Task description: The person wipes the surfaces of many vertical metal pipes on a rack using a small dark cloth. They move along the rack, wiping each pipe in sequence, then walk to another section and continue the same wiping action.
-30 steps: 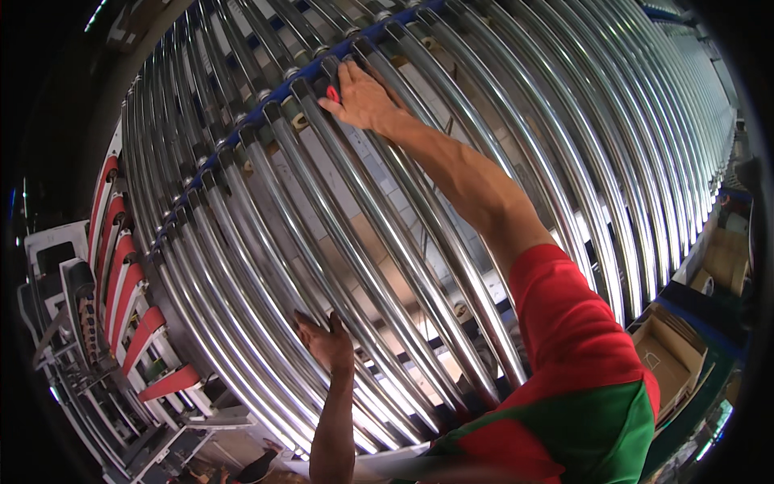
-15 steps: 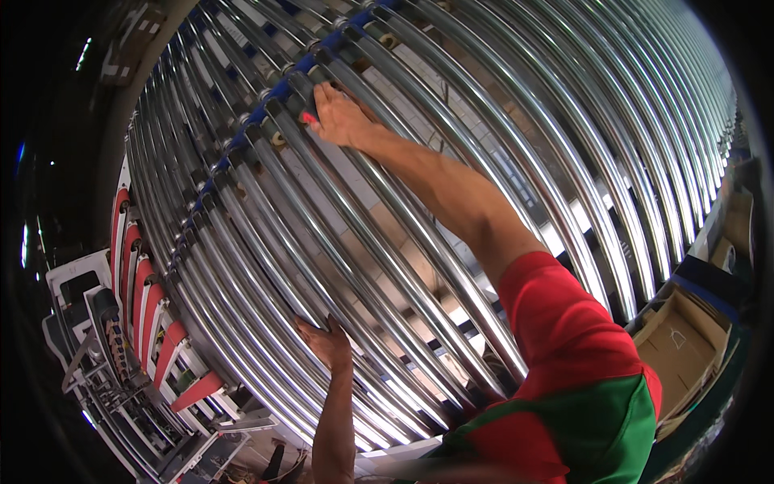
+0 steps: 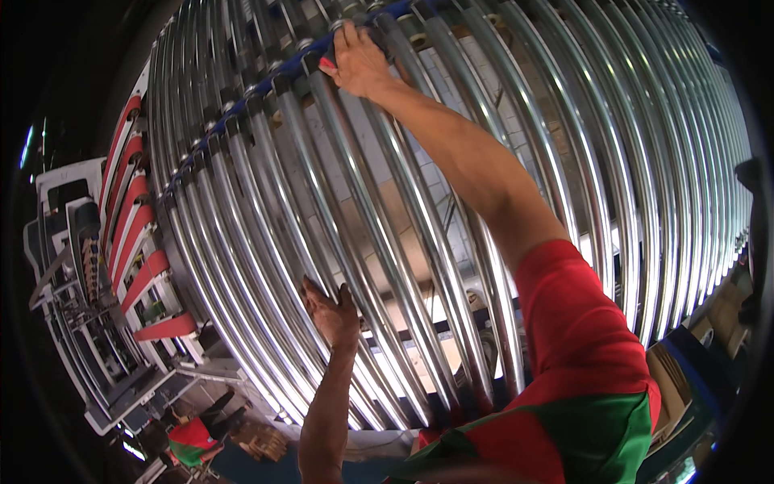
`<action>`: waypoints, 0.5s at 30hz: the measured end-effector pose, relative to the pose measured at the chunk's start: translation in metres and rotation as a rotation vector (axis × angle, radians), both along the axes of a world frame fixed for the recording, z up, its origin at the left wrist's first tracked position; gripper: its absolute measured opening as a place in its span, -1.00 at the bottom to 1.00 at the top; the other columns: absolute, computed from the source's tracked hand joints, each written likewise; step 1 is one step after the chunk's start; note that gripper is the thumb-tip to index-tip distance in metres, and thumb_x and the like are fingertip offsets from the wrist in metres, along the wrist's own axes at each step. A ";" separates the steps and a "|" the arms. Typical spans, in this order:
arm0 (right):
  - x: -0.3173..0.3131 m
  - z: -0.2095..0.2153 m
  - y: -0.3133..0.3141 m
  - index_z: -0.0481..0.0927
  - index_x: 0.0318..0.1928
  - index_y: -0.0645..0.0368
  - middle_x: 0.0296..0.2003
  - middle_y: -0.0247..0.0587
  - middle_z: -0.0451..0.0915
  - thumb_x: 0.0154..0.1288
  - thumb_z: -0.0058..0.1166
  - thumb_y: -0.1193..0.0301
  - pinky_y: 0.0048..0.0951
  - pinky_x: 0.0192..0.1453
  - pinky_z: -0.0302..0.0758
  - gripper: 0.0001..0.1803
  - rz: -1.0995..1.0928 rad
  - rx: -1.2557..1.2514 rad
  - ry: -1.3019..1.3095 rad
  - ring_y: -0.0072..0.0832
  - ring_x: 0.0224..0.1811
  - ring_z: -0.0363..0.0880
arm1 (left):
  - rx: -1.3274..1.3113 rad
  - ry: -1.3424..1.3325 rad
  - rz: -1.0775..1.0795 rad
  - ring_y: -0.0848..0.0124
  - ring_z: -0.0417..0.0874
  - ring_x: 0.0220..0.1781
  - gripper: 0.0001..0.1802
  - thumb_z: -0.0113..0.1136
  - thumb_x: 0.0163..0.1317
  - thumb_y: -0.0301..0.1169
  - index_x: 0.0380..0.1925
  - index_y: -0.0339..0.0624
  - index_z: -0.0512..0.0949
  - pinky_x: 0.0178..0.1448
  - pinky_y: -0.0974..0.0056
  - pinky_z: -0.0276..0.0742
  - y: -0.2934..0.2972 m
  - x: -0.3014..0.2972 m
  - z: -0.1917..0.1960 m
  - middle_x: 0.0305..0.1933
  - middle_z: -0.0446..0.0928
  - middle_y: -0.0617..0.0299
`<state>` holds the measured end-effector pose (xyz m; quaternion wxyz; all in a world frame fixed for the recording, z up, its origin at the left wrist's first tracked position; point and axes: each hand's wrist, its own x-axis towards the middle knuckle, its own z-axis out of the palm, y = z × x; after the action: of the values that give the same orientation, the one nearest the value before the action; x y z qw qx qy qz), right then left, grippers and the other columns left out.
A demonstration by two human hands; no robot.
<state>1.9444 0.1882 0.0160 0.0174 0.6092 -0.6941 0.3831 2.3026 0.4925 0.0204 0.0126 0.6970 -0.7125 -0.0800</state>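
Observation:
A wide bed of shiny metal conveyor rollers [image 3: 387, 185] lies under both arms. My right hand [image 3: 359, 60] is stretched to the far side, its fingers extended over the roller ends at the blue rail [image 3: 282, 71]. By its thumb shows a small red spot [image 3: 326, 64]; whether it is held or worn cannot be told. Closer in, my left hand [image 3: 332, 316] is over the middle of the rollers, thumb and fingers apart, nothing in it. Whether its palm presses on a roller is unclear.
At left stands a machine frame [image 3: 76, 218] with red belts [image 3: 133, 226]. Another person [image 3: 192, 440] in red and green is at the lower left, near a stack of brown pieces [image 3: 260, 440]. Cardboard [image 3: 671, 387] lies at the lower right beside a blue panel [image 3: 697, 355].
The view has turned, so the roller bed sits differently. My right hand has moved farther out, onto the blue rail. My left hand stays over the rollers, fingers still apart.

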 end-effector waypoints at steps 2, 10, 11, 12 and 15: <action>0.010 0.001 -0.010 0.19 0.48 0.45 0.53 0.26 0.14 0.32 0.32 0.28 -0.01 0.56 0.29 -0.12 -0.048 0.241 -0.097 0.23 0.43 0.32 | -0.004 0.027 0.006 -0.21 0.15 0.64 -0.01 0.32 0.32 -0.28 0.56 -0.48 -0.03 0.70 -0.06 0.03 -0.001 -0.002 0.002 0.55 0.23 -0.38; 0.062 -0.010 0.200 0.22 0.49 0.42 0.56 0.29 0.05 0.21 0.42 0.21 0.04 0.53 0.34 -0.02 0.072 0.249 0.143 0.27 0.41 0.34 | -0.039 0.143 -0.004 -0.24 0.32 0.55 -0.04 0.30 0.34 -0.31 0.56 -0.42 -0.02 0.67 -0.11 0.07 -0.005 -0.007 0.010 0.47 0.34 -0.40; 0.075 -0.004 0.250 0.29 0.47 0.37 0.57 0.27 0.04 0.20 0.44 0.16 0.09 0.57 0.26 -0.04 0.124 0.292 0.105 0.29 0.48 0.24 | -0.030 0.154 0.003 -0.24 0.32 0.55 -0.04 0.31 0.33 -0.31 0.56 -0.42 -0.02 0.66 -0.11 0.08 -0.006 -0.007 0.010 0.47 0.35 -0.40; 0.089 0.007 0.302 0.30 0.47 0.32 0.59 0.23 0.01 0.20 0.44 0.13 0.12 0.62 0.18 -0.05 0.149 0.379 0.049 0.31 0.54 0.14 | -0.036 0.159 0.001 -0.24 0.32 0.55 -0.04 0.32 0.33 -0.31 0.56 -0.41 -0.02 0.66 -0.12 0.08 -0.006 -0.007 0.010 0.47 0.35 -0.39; 0.119 0.042 0.424 0.48 0.34 0.33 0.57 0.17 0.06 0.17 0.42 0.14 0.28 0.60 0.20 -0.19 0.261 0.542 -0.033 0.45 0.55 0.07 | -0.041 0.151 0.030 -0.23 0.32 0.55 -0.02 0.35 0.31 -0.29 0.56 -0.38 0.00 0.65 -0.12 0.08 -0.006 -0.006 0.007 0.48 0.34 -0.35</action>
<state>2.0637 0.6125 0.0584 -0.2066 0.6693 -0.6872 0.1927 2.2969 0.4861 0.0275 0.0817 0.6993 -0.7004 -0.1173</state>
